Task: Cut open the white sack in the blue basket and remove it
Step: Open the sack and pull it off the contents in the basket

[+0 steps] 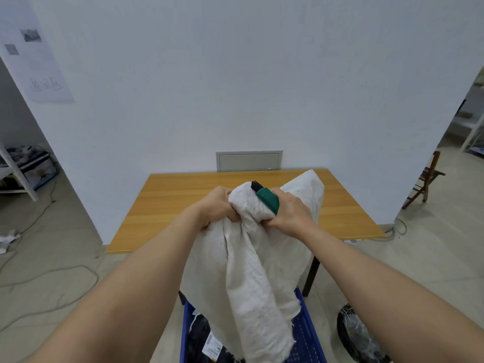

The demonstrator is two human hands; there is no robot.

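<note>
The white sack (251, 271) hangs bunched and limp in front of me, lifted above the blue basket (306, 336), with its frayed lower end dangling into the basket. My left hand (217, 205) grips the sack's gathered top on the left. My right hand (290, 213) clutches the sack on the right together with a green-handled utility knife (265, 196), whose black tip points up and away. Dark packaged items (201, 339) with a white label lie inside the basket.
A wooden table (183, 203) stands against the white wall just beyond my hands. A dark bag (356, 334) sits on the floor right of the basket. Cables trail over the floor at left. A wooden chair (427, 176) stands at right.
</note>
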